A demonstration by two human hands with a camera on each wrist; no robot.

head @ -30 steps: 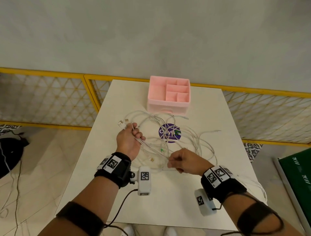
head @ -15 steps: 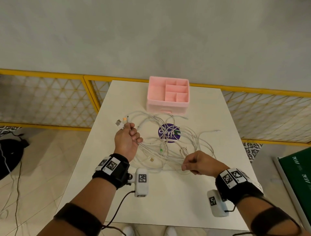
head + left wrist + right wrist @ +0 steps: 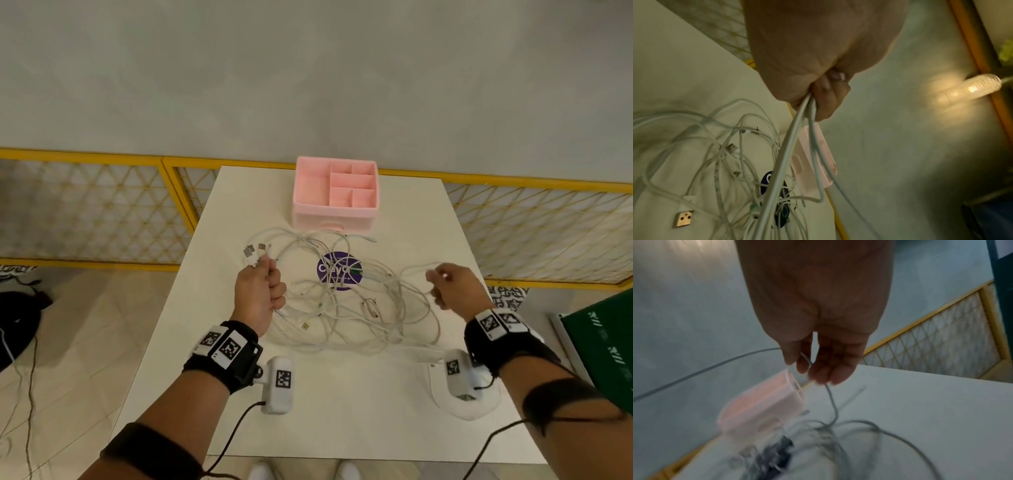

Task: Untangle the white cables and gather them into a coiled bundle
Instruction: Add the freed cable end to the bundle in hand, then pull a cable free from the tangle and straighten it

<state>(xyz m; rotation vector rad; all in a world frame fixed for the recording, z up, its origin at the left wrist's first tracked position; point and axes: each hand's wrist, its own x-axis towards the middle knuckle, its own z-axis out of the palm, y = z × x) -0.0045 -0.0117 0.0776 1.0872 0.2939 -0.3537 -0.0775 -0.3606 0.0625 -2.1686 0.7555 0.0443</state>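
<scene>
A tangle of white cables (image 3: 346, 305) lies spread over the middle of the white table (image 3: 342, 411). My left hand (image 3: 262, 286) grips several cable ends in a fist at the tangle's left side; their USB plugs (image 3: 253, 253) stick out above the fist. In the left wrist view the gripped strands (image 3: 797, 129) run down from my left hand (image 3: 826, 91) to the tangle (image 3: 725, 162). My right hand (image 3: 445, 286), at the right side, pinches one thin white cable (image 3: 830, 395) between thumb and fingertips (image 3: 803, 365), lifted above the table.
A pink compartment box (image 3: 335, 195) stands at the far middle of the table, just behind the cables. A round purple sticker (image 3: 339, 270) lies under the tangle. Yellow mesh railing (image 3: 96, 205) runs behind the table. A green box (image 3: 603, 342) sits at the right.
My right hand has moved right and away from me, drawing one cable out of the tangle. My left hand has shifted slightly farther away, holding the same ends.
</scene>
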